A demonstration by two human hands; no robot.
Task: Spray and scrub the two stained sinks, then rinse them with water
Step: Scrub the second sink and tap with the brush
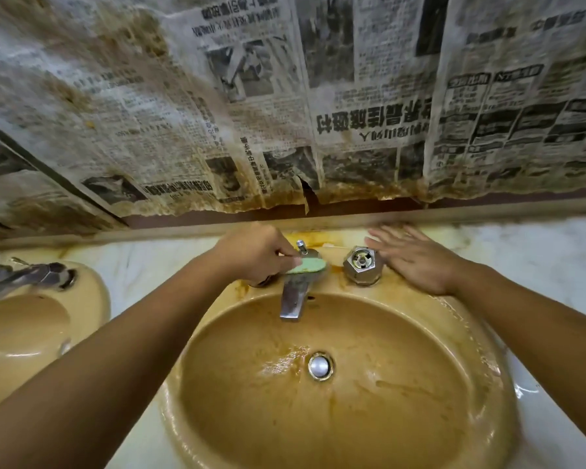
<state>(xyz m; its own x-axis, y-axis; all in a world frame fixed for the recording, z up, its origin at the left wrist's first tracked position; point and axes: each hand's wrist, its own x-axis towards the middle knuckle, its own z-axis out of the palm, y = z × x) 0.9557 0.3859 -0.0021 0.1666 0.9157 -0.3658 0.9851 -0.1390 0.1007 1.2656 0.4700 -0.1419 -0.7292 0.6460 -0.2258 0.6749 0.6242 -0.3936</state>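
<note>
A tan, brown-stained sink (352,418) fills the middle, with a chrome drain plug (319,366) at its bottom. My left hand (254,253) grips a green sponge (307,266) and presses it on the base of the chrome faucet (293,301). My right hand (416,258) lies flat with fingers spread on the sink's back rim, just right of the chrome tap knob (362,264). A second tan sink (24,326) with its own faucet (24,275) sits at the left edge.
A white marbled countertop (538,258) surrounds both sinks, with orange staining behind the faucet. Stained, torn newspaper (285,113) covers the wall above a low backsplash ledge (487,211).
</note>
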